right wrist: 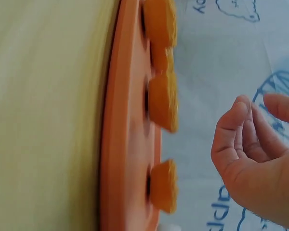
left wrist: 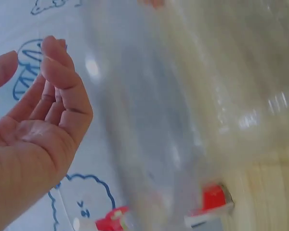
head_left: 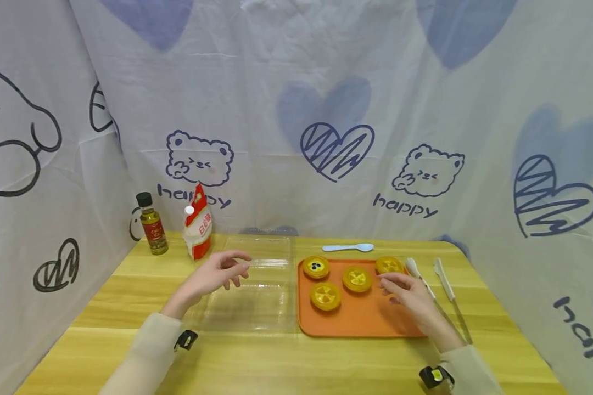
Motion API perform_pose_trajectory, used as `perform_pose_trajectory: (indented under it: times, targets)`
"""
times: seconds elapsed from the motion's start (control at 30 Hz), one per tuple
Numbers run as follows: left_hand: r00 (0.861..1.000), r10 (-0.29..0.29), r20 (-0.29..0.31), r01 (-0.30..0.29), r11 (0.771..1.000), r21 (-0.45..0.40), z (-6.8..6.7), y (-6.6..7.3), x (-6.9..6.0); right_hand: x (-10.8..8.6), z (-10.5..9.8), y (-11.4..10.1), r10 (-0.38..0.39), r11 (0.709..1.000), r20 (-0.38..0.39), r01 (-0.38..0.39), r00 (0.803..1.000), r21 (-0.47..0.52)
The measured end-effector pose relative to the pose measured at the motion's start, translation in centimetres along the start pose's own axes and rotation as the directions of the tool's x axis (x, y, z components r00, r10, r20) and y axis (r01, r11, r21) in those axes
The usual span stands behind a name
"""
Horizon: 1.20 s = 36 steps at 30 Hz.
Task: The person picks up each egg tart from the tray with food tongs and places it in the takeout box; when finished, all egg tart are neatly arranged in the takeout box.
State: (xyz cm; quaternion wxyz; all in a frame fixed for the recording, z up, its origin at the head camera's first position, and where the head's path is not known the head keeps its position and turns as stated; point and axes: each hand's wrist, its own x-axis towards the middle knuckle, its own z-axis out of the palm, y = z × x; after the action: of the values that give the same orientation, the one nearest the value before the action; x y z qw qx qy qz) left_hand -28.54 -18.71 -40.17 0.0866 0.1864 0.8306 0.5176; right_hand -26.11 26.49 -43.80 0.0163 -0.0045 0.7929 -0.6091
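Both hands were well apart, fingers kinda loosely bent: left hand (head_left: 219,271) near the clear plastic box (head_left: 257,310), right hand (head_left: 409,295) right by the far-right tart (head_left: 389,265). All four tarts (head_left: 325,296) sat on the orange tray (head_left: 365,325), just right of the box.

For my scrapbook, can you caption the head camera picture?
Left hand near clear box, right hand above orange tray with four tarts.

Cream sleeves (head_left: 148,348), black wrist devices (head_left: 185,340)
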Motion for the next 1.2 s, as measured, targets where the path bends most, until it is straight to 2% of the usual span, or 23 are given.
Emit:
perform_pose_trajectory:
  times: [0.23,0.4,0.57,0.67,0.77,0.97,1.07,1.2]
  targets:
    - [0.999,-0.048,0.015,0.049,0.999,-0.021,-2.5,-1.7,-0.6,-0.1,-2.1,1.2,0.024,1.000,0.019,-0.024,1.000,0.001]
    - [0.997,-0.077,0.009,0.078,0.996,-0.037,-4.0,-2.8,-0.9,-0.2,-4.2,1.5,-0.007,0.997,-0.008,0.006,1.000,-0.075]
    - [0.994,-0.103,0.025,0.103,0.995,0.016,-5.3,-3.8,-1.6,-0.2,-7.1,1.9,-0.052,0.984,0.018,0.054,0.999,-0.168]
    - [0.994,-0.105,0.034,0.103,0.993,0.051,-6.2,-4.5,-2.1,-0.3,-8.8,2.3,-0.087,0.973,0.069,0.099,0.994,-0.208]
    - [0.994,-0.098,0.041,0.095,0.993,0.073,-6.8,-5.2,-2.4,-0.3,-10.4,3.0,-0.093,0.967,0.091,0.112,0.991,-0.230]
    - [0.992,-0.115,0.046,0.110,0.990,0.091,-7.2,-6.3,-2.6,-0.2,-12.9,4.3,-0.031,0.945,0.067,0.051,0.997,-0.322]
    - [0.992,-0.118,0.033,0.115,0.990,0.081,-7.3,-6.7,-2.6,-0.3,-13.9,4.8,0.031,0.921,0.084,0.005,0.996,-0.389]
    - [0.992,-0.126,0.024,0.124,0.991,0.055,-7.4,-7.4,-2.5,-0.4,-14.8,5.4,0.088,0.908,0.104,-0.037,0.991,-0.418]
